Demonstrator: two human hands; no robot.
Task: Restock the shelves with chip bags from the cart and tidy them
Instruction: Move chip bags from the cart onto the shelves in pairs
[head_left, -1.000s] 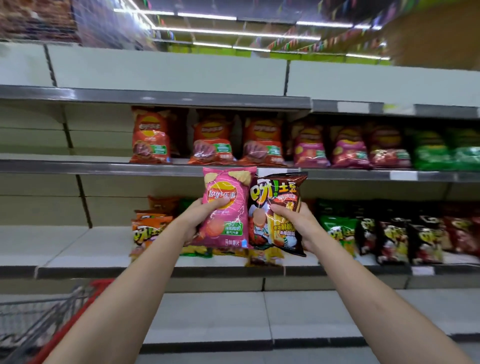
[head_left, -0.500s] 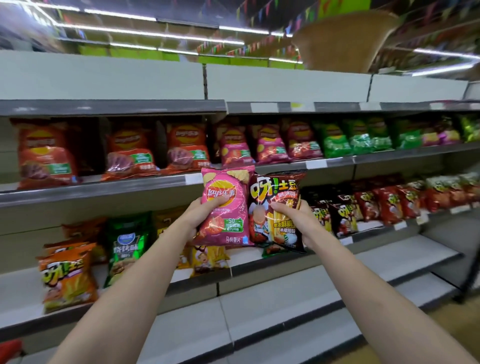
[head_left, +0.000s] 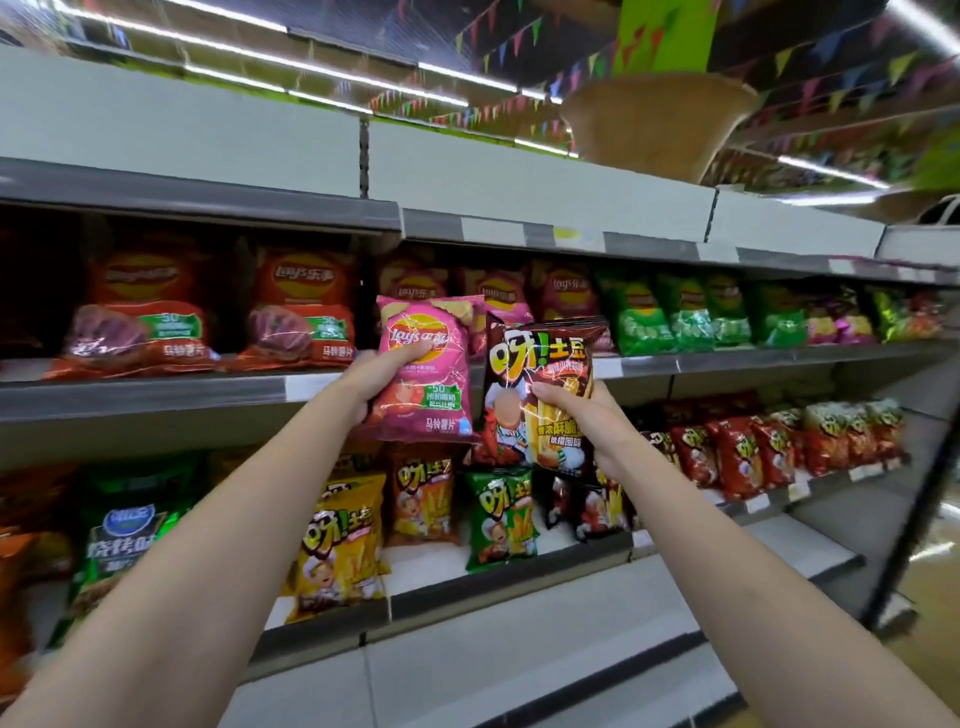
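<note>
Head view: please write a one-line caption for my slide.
Left hand holds a pink chip bag, right hand a dark brown chip bag, before stocked shelves.

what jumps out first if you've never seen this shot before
Two bare arms reach up the middle: the left hand grips a pink chip bag, and the right hand grips a dark brown chip bag beside it. Behind them, red bags fill the upper shelf on the left and green bags on the right.

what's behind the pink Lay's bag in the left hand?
Behind the pink Lay's bag, gripped by the left hand, are matching pink Lay's bags on the upper shelf. Its price strip there is covered.
</note>
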